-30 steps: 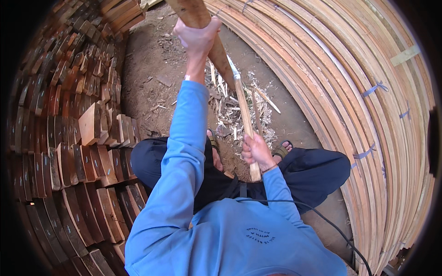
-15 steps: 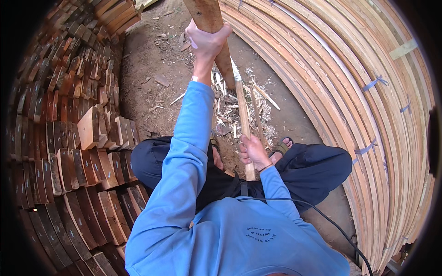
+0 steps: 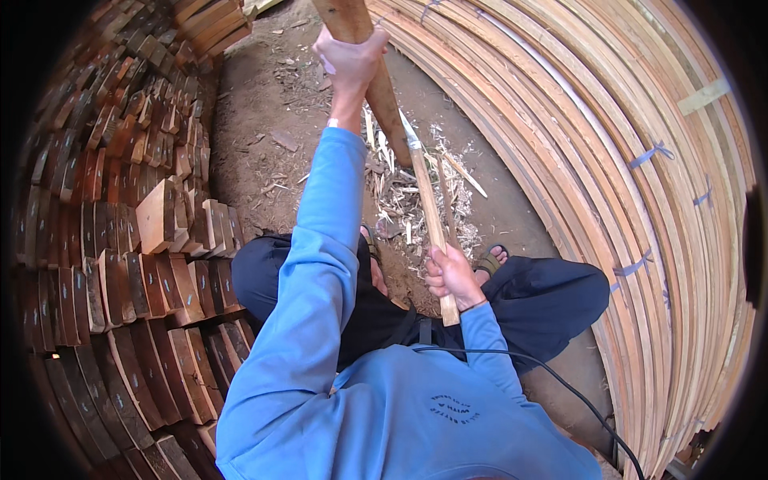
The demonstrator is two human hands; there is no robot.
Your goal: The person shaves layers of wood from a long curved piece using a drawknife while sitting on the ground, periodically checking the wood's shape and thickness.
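My left hand (image 3: 350, 60) is wrapped round a thick wooden post (image 3: 388, 108), which slants down from the top edge to a narrowed lower end. In my right hand (image 3: 456, 276) is a long-handled knife; its straight, pale wooden handle (image 3: 429, 200) runs up toward the post, and the grip is near the handle's lower end. The metal blade (image 3: 410, 132) lies close against the right side of the post's lower end; whether it touches is not clear. Much of the blade is hidden behind the post.
Wood chips and shavings (image 3: 392, 204) litter the ground between my feet. Stacked dark boards (image 3: 120, 280) rise at left, and long pale planks (image 3: 560, 144) line the right. A thin stick (image 3: 446, 192) stands beside the handle. A black cable (image 3: 560, 376) crosses my lap.
My right hand has shifted a little right and down, with the handle's lower end swinging right. The post, in my left hand, has moved slightly, its lower end going down.
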